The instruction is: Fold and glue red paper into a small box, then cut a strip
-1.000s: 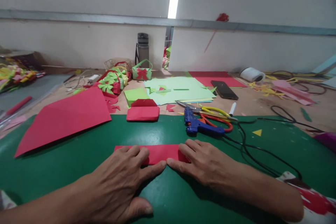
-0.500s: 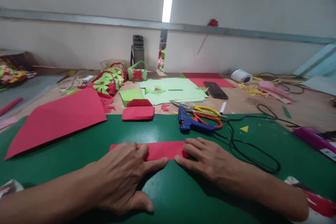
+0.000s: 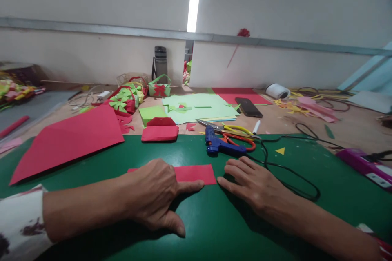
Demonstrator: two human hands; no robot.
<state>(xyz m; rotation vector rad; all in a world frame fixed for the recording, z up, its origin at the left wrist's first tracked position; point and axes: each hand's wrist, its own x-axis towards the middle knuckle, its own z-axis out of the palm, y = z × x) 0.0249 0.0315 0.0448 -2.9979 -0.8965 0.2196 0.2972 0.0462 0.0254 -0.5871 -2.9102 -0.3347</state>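
A folded red paper strip [image 3: 196, 173] lies flat on the green cutting mat [image 3: 199, 228]. My left hand [image 3: 157, 195] rests flat on the strip's left part, fingers stretched out, the index finger along its lower edge. My right hand [image 3: 254, 183] lies open on the mat just right of the strip's end, fingertips close to it but off the paper.
A blue glue gun [image 3: 222, 147] with a black cord, and scissors [image 3: 232, 130] lie just beyond the strip. A large red sheet [image 3: 70, 138] is at left, a small red folded piece [image 3: 159, 132] ahead. Green paper sheets [image 3: 199, 108], a phone [image 3: 248, 107], paper baskets [image 3: 159, 85] and a bottle [image 3: 160, 61] sit further back.
My right hand has slid right, off the end of the red strip. My left hand has pressed along the strip toward the right. The camera has shifted slightly.
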